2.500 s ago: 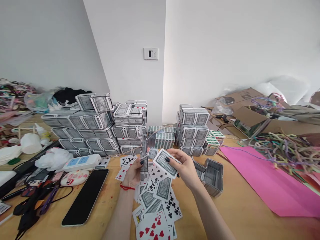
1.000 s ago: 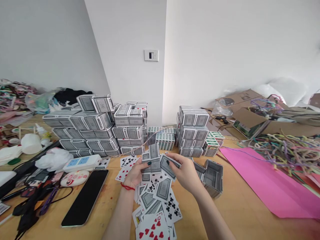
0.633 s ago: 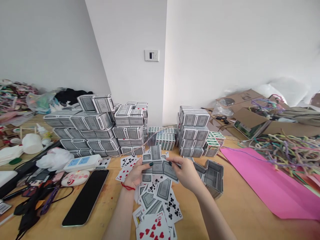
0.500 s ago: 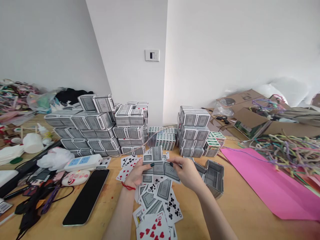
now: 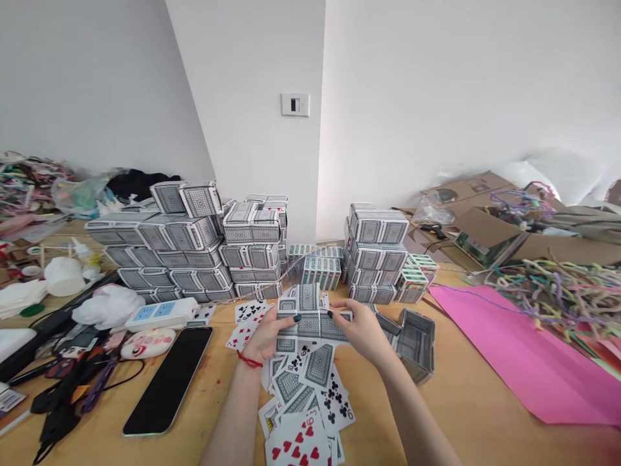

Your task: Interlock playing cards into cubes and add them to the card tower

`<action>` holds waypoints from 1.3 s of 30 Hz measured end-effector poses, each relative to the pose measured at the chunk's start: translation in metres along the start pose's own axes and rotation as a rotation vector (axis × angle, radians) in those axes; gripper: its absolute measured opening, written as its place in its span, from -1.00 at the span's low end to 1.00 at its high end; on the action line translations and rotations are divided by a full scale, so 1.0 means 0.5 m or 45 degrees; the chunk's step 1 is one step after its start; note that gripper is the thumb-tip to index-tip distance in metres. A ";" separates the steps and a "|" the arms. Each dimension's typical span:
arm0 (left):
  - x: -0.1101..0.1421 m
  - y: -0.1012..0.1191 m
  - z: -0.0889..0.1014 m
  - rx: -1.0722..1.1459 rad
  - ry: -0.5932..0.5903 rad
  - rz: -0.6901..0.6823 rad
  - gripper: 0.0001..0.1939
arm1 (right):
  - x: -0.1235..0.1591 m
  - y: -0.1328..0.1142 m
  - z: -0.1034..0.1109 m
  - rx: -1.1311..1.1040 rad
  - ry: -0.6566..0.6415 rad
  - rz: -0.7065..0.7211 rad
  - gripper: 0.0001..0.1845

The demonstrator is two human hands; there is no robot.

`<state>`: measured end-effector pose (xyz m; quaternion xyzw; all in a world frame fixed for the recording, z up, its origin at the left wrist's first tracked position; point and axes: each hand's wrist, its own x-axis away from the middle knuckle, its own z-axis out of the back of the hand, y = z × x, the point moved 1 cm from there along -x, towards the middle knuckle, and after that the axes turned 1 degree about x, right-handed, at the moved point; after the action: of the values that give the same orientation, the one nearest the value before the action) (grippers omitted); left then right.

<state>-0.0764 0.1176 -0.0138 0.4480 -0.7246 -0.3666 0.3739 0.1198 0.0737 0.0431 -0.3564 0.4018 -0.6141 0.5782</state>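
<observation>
My left hand [image 5: 266, 338] and my right hand [image 5: 363, 331] together hold a small structure of folded playing cards [image 5: 308, 315] with grey patterned backs, just above the wooden table [image 5: 466, 408]. Left thumb presses its left side. Right thumb and fingers pinch a card at its right side, lying level with the rest. Loose playing cards [image 5: 310, 401] are scattered under and in front of my hands, some face up. An open card-built box [image 5: 413, 343] stands right of my right hand.
Stacks of card-built blocks [image 5: 189, 249] and another stack [image 5: 376, 252] line the back. A black phone [image 5: 169, 378], a power strip [image 5: 158, 314] and clutter lie left. A pink sheet [image 5: 514, 356], coloured strings [image 5: 553, 285] and cardboard boxes [image 5: 485, 226] lie right.
My right hand brought its card in from a tilted position and laid it level against the right side of the structure. The left hand turned the structure to face me and kept hold.
</observation>
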 end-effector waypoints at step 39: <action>-0.006 -0.009 0.006 -0.015 -0.023 -0.069 -0.53 | 0.001 0.039 -0.092 -0.301 -0.403 -0.252 -0.93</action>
<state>-0.0762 0.1195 -0.0196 0.4620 -0.7134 -0.3848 0.3598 0.0864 0.0768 0.0061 -0.5515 0.3384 -0.5528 0.5251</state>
